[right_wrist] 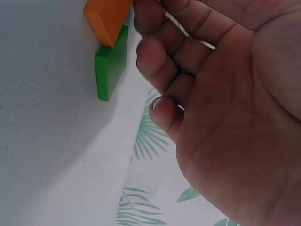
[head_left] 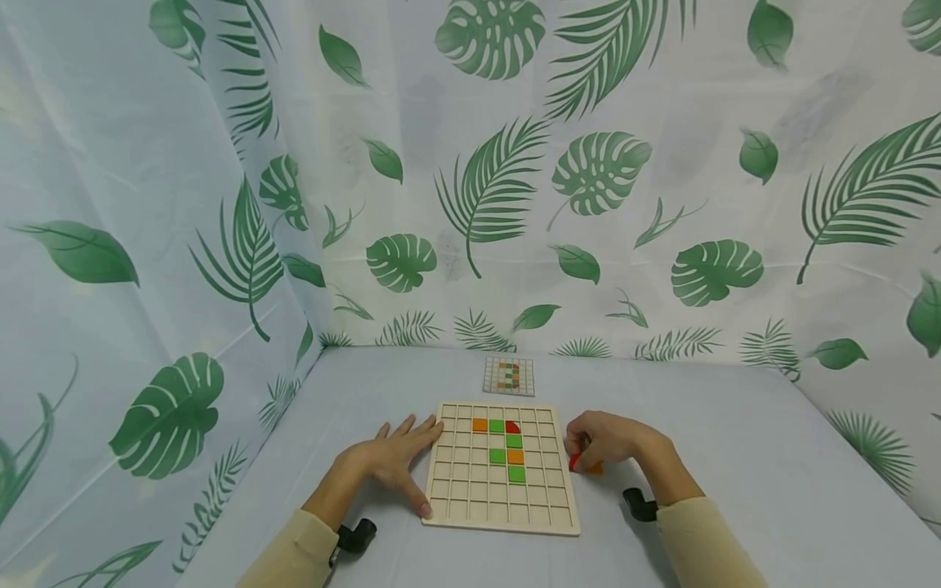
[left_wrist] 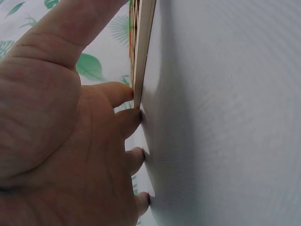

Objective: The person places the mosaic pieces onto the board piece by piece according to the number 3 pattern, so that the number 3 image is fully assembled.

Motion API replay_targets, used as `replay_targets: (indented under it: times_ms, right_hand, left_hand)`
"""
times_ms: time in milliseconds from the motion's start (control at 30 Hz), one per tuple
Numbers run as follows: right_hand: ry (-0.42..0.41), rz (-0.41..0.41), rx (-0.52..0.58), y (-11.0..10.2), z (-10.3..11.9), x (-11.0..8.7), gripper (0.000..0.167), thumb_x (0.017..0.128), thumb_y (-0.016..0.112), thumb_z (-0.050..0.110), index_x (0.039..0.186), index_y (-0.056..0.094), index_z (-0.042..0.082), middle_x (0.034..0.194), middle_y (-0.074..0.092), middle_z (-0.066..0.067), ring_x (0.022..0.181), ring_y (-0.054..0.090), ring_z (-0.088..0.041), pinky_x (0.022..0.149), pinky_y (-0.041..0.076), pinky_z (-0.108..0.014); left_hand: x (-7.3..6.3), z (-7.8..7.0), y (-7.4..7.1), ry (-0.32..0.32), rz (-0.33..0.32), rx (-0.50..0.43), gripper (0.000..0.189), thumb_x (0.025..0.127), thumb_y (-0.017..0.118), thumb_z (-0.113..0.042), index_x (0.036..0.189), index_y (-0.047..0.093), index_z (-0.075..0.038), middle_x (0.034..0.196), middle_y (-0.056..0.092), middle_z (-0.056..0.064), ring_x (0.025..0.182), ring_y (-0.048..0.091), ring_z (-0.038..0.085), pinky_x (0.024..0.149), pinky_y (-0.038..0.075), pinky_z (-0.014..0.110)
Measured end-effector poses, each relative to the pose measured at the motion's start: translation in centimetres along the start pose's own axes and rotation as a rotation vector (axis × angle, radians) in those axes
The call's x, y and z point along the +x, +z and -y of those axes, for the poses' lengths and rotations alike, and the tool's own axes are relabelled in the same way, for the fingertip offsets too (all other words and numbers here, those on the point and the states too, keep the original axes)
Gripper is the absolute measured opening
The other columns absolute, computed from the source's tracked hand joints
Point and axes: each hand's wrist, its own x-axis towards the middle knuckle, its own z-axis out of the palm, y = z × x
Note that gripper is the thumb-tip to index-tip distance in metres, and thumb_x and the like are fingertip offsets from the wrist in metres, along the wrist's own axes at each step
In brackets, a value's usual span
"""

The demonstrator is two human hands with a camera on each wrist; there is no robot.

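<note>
A pale wooden grid board (head_left: 470,490) lies on the table. Set in its squares are a red round-cornered piece (head_left: 512,427), orange pieces (head_left: 515,456) and several green pieces (head_left: 517,474). My left hand (head_left: 393,457) rests along the board's left side with fingers spread, thumb at the near left corner; its fingertips touch the board's edge and table in the left wrist view. Beyond the right edge, my right hand (head_left: 606,438) pinches a red block (head_left: 573,462), mostly covered by the fingers. An orange block (right_wrist: 108,21) and a green block (right_wrist: 111,66) lie beside its curled fingers.
A small card (head_left: 509,377) with a coloured grid pattern lies behind the board. The white table (head_left: 735,441) meets a leaf-print curtain (head_left: 500,245) at the back and left. A black wrist device (head_left: 357,536) sits by the left sleeve, another (head_left: 639,505) by the right.
</note>
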Motion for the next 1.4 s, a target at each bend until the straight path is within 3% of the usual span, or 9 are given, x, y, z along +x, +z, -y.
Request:
replay_targets:
  times_ms: [200, 367, 567, 967, 1133, 1400]
  right_hand:
    - [-0.057, 0.018, 0.07, -0.3, -0.3, 0.1, 0.016, 0.085, 0.084, 0.009, 0.085, 0.068, 0.011, 0.078, 0.063, 0.003, 0.075, 0.057, -0.016, 0.066, 0.043, -0.031]
    - [-0.102, -0.03, 0.134, -0.9, -0.6, 0.1, 0.014, 0.088, 0.081, 0.008, 0.088, 0.067, 0.012, 0.079, 0.066, 0.001, 0.072, 0.059, -0.018, 0.062, 0.046, -0.029]
    - [-0.23, -0.067, 0.262, -1.2, -0.4, 0.4, 0.006, 0.095, 0.072, 0.004, 0.1, 0.071, 0.003, 0.091, 0.071, -0.008, 0.081, 0.062, -0.021, 0.069, 0.052, -0.027]
    - [-0.305, -0.092, 0.294, -0.5, 1.4, 1.0, 0.005, 0.097, 0.068, 0.003, 0.098, 0.072, 0.006, 0.093, 0.073, -0.008, 0.082, 0.067, -0.024, 0.077, 0.058, -0.028]
    - [-0.291, -0.082, 0.31, 0.0, 2.1, 1.3, 0.007, 0.098, 0.065, 0.002, 0.097, 0.071, 0.006, 0.095, 0.07, -0.009, 0.082, 0.069, -0.024, 0.077, 0.061, -0.029]
    - [-0.348, -0.054, 0.296, 0.3, 3.2, 1.4, 0.016, 0.099, 0.065, 0.002, 0.111, 0.075, 0.002, 0.098, 0.074, -0.011, 0.08, 0.07, -0.036, 0.075, 0.061, -0.034]
  left_hand:
    - [0.0, 0.1, 0.0, -0.002, -0.001, -0.001, 0.136, 0.064, 0.094, -0.062, 0.169, 0.016, -0.022, 0.177, 0.007, 0.003, 0.163, 0.0, 0.038, 0.126, 0.001, 0.069]
    - [0.1, 0.1, 0.0, -0.005, 0.002, -0.002, 0.136, 0.064, 0.093, -0.062, 0.169, 0.016, -0.022, 0.177, 0.007, 0.003, 0.163, 0.0, 0.038, 0.126, 0.001, 0.069]
    - [0.1, 0.0, 0.1, -0.004, 0.004, 0.003, 0.136, 0.065, 0.093, -0.062, 0.169, 0.015, -0.021, 0.177, 0.007, 0.003, 0.163, 0.0, 0.038, 0.126, 0.001, 0.07]
    - [0.0, -0.1, 0.1, -0.006, -0.006, 0.007, 0.135, 0.065, 0.093, -0.062, 0.169, 0.016, -0.021, 0.177, 0.008, 0.003, 0.163, 0.0, 0.038, 0.126, 0.002, 0.069]
    - [0.0, -0.1, 0.0, -0.009, -0.004, 0.003, 0.134, 0.066, 0.093, -0.061, 0.169, 0.015, -0.022, 0.177, 0.008, 0.003, 0.163, 0.0, 0.037, 0.126, 0.001, 0.069]
    - [0.1, 0.1, 0.1, -0.003, -0.005, 0.001, 0.135, 0.066, 0.093, -0.061, 0.169, 0.015, -0.022, 0.177, 0.007, 0.003, 0.163, 0.0, 0.037, 0.126, 0.001, 0.069]
